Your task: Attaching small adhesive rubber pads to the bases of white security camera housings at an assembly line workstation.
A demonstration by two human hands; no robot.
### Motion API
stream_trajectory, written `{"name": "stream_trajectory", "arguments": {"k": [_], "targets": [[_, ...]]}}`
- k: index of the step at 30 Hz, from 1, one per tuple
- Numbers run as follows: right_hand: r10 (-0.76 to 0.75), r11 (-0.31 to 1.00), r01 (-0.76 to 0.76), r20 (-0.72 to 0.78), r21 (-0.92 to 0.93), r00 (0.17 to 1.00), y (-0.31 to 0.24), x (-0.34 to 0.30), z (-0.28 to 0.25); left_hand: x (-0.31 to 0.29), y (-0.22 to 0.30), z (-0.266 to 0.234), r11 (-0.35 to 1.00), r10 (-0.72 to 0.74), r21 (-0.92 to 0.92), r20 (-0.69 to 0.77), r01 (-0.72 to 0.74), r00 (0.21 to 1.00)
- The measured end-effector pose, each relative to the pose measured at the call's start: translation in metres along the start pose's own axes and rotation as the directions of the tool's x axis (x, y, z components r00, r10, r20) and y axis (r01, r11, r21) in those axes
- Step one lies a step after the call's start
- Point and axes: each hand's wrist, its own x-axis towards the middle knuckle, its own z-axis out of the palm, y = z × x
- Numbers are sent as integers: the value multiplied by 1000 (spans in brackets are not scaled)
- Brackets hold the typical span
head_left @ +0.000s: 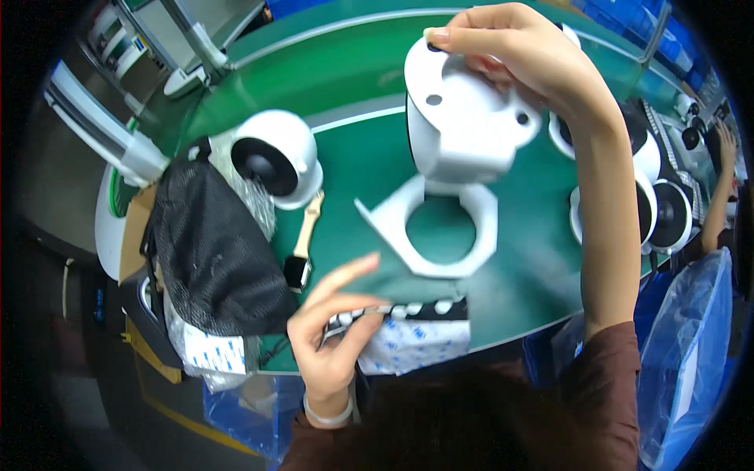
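Raised over the far side of the table, my right hand (514,47) grips a white rounded device (463,149), its flat base turned up. Dark round spots show on that base, and my thumb presses at one near its edge. My left hand (334,334) is low at the near edge, slightly blurred. Its thumb and a finger pinch the edge of a sheet of pads (416,341), black with round white spots over white-and-blue backing. Between the hands lies a white ring-shaped holder (479,251) with a large round opening.
Another white device with a black face (275,157) stands at left, beside a watch (297,271) with a pale strap. A black mesh bag (212,243) covers the left corner. Several similar devices (667,216) crowd the right, where another person's hand (724,145) shows.
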Motion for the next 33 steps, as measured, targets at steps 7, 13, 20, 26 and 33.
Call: {"name": "stream_trajectory", "arguments": {"k": [7,13,20,26,33], "targets": [[-295,728,173,-76,-663,953,32,112,61,-20,-15,-11,967,-215,-136,9,214,977],[-327,636,232,15,-736,945,144,157,80,-11,-16,-15,968,-244,-31,141,251,959],[-144,834,154,61,-529,988,214,156,51,-12,-2,-16,922,-369,-36,214,385,905],[24,810,-119,-171,-574,985,200,135,28,-12,-6,-15,912,-390,2,308,410,868],[402,383,-690,-562,-614,723,254,122,-50,-9,-7,-20,888,-405,-28,425,459,809]]}}
